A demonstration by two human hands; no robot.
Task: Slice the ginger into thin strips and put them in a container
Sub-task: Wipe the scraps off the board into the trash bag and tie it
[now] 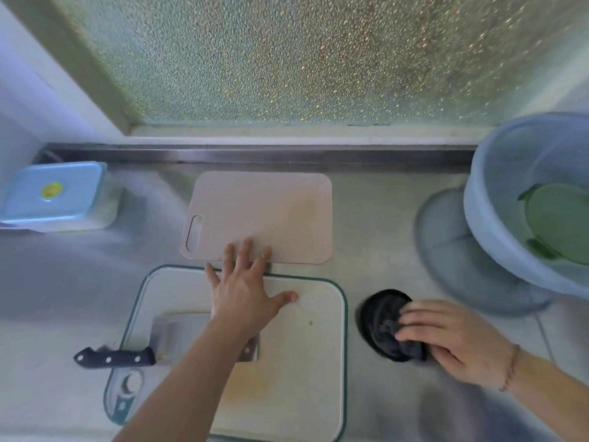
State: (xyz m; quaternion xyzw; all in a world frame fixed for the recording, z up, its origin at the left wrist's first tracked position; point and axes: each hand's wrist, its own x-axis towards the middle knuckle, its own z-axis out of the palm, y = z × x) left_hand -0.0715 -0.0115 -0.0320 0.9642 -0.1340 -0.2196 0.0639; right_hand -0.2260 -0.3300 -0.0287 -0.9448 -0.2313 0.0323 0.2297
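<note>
**A:** Ginger — where is it? I can't spot any.

**B:** Neither can I from up here. No piece shows on the white cutting board (306, 346), on the pink cutting board (264, 215) behind it, or on the steel counter (376, 224). If any is under my forearm, it's hidden.

**A:** What are your 2 hands doing, then?

**B:** My left hand (245, 288) is spread flat, fingers straight, holding nothing. The palm lies over the white board's far edge and the fingertips reach onto the pink board's near edge, probably to steady or shift it.

**A:** And the other?

**B:** My right hand (452, 339) has its fingers curled over a dark cloth (382, 323), bunched on the counter just right of the white board. I'd guess I'm wiping.

**A:** The cleaver?

**B:** The cleaver (165, 342) lies flat on the white board, handle hanging off the left edge, easy to pick up. A lidded blue container (57, 196) waits far left, a blue basin (497, 224) far right.
</note>
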